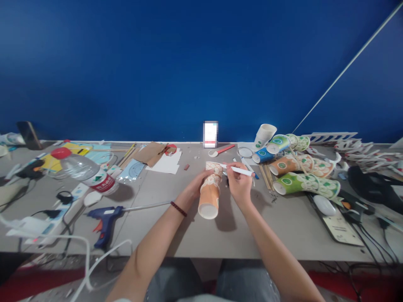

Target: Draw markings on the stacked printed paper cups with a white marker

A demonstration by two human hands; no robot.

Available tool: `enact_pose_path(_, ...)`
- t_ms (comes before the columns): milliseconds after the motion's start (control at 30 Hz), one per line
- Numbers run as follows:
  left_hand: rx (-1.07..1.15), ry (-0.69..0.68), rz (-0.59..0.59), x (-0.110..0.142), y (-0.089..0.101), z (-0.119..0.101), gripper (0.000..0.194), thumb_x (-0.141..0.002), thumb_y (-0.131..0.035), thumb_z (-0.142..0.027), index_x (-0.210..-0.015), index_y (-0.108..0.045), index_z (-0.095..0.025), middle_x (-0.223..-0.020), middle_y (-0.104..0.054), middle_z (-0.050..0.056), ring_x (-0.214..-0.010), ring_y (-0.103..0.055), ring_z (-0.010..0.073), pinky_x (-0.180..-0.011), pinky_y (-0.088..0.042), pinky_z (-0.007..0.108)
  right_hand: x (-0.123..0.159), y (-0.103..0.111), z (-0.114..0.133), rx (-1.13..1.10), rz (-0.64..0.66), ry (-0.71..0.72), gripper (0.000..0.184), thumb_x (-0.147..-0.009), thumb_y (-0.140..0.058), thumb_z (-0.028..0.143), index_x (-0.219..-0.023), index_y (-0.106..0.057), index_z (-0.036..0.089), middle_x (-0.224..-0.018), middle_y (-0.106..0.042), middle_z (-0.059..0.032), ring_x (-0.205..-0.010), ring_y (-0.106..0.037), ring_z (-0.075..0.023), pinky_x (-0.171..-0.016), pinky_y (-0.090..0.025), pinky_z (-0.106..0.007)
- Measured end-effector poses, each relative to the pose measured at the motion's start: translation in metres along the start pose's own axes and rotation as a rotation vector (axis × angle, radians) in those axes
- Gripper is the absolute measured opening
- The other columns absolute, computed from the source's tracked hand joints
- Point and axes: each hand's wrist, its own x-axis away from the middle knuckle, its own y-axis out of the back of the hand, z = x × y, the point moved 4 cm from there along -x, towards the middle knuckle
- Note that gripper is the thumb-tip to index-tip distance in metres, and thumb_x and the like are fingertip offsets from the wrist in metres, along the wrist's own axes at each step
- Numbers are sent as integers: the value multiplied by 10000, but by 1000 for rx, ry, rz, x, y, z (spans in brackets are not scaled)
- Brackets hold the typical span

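Observation:
My left hand is wrapped round a craft made of joined paper cups, with an orange cup, its open rim toward me, and scale-like patterned pieces further up. In my right hand is a white marker pen, gripped like a writing tool. Its tip points left at the upper part of the cups; whether it touches them I cannot tell. Similar cup crafts lie to the right: a green one, an orange one and a blue one. Wooden sticks lie beside my right hand.
A blue glue gun lies at the left, near a tilted plastic bottle and a power strip with cables. Behind are brown cardboard, a red-handled spoon-like tool, a lit screen and stacked white cups. A mouse sits right.

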Motion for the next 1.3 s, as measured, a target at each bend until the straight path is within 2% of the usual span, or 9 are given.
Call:
enact_pose_path(367, 6, 49, -37, 2, -1, 1, 349, -792, -681, -287, -1099, -648, -124, -798, -720, 75, -598, -653, 170, -599, -515, 277, -1, 0, -2, -9, -6, 18, 159, -920, -572, 360, -905, -637, 216, -942, -744, -68, -802, -701, -200, -725, -561, -317)
enact_pose_path(667, -16, 39, -25, 10, -6, -2, 365, -799, -706, -340, -1098, -653, -137, -785, -712, 52, -597, -641, 159, -595, -499, 263, 0, -1, -6, -18, 1, -13, 196, -908, -585, 406, -907, -621, 213, -933, -747, -72, -869, -717, -221, -788, -578, -349)
enact_pose_path(767, -29, 66, -30, 12, -6, -1, 340, -825, -680, -378, -1050, -672, -123, -748, -696, 51, -602, -635, 155, -581, -484, 251, -1, -2, -10, -111, -19, -65, 211, -899, -598, 426, -916, -600, 216, -939, -750, -74, -902, -727, -230, -817, -582, -369)
enact_pose_path(933, -12, 49, 50, 9, -7, 0, 375, -833, -679, -392, -1108, -670, -138, -812, -707, 60, -669, -658, 167, -646, -504, 264, -2, -3, -14, -262, -52, -154, 289, -861, -631, 494, -901, -551, 219, -918, -755, -79, -936, -738, -254, -872, -577, -414)
enact_pose_path(1033, -13, 33, 79, 4, -6, 2, 374, -822, -688, -351, -1134, -664, -147, -869, -722, 73, -713, -678, 184, -692, -516, 286, -2, -3, -12, -254, -52, -152, 288, -860, -636, 491, -909, -549, 220, -928, -751, -80, -942, -735, -255, -866, -573, -410)
enact_pose_path(1200, -47, 117, 135, -4, -5, 8, 323, -848, -626, -350, -1053, -685, -107, -896, -731, 124, -825, -695, 239, -786, -527, 342, -1, -1, -8, -226, -66, -139, 254, -869, -636, 455, -920, -554, 220, -912, -748, -75, -906, -731, -247, -814, -578, -390)
enact_pose_path(1300, -78, 72, 148, -2, -8, 8, 292, -834, -642, -314, -1039, -692, -112, -920, -737, 117, -882, -695, 255, -836, -526, 356, -1, -1, -5, -179, -57, -134, 245, -875, -624, 450, -925, -563, 218, -905, -745, -73, -886, -726, -240, -808, -574, -384)
